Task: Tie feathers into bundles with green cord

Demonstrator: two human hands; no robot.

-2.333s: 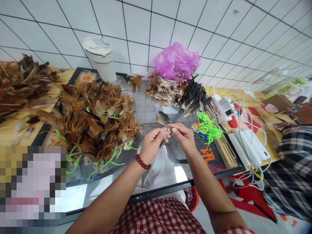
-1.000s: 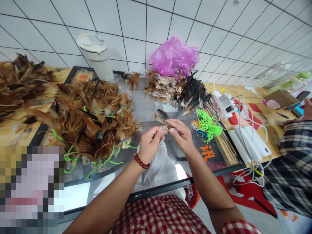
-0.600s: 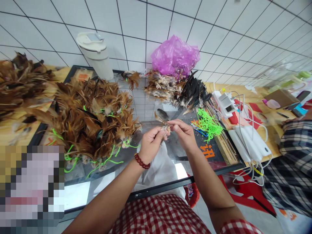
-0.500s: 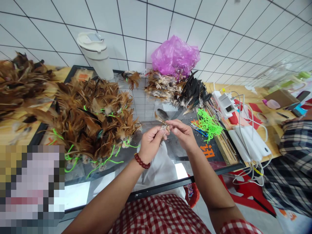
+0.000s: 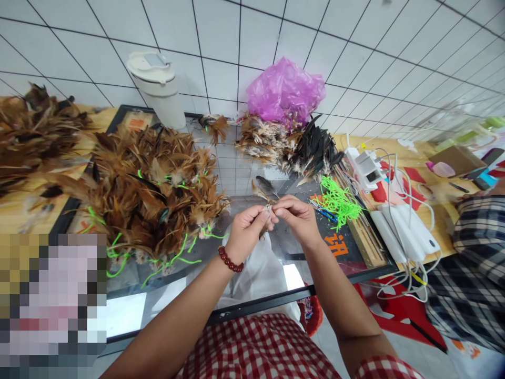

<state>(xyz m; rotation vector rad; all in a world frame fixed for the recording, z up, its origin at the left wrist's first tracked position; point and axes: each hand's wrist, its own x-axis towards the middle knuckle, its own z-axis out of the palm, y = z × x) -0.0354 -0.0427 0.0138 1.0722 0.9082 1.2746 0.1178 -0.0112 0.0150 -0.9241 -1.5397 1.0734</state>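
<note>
Several brown and grey feathers (image 5: 265,187) stick up from between my hands above the glass-topped table. My left hand (image 5: 249,227), with a dark red bead bracelet (image 5: 229,260) at the wrist, pinches their pale quill ends. My right hand (image 5: 296,217) meets it fingertip to fingertip and pinches the same feathers; its fingers partly hide the contact. Left of my hands lies a large heap of brown feather bunches (image 5: 153,195), some tied with bright green cord. A tangle of loose green cord (image 5: 338,204) rests right of my right hand.
A white tumbler (image 5: 160,95) stands by the tiled wall. Behind my hands are a pink plastic bag (image 5: 284,89), pale feathers (image 5: 264,138) and black feathers (image 5: 315,147). Chargers and cables (image 5: 369,168) lie on the right, near a person in a plaid shirt (image 5: 479,226).
My hands stay together on the feathers, with only a slight shift of the fingers. My view has moved slightly.
</note>
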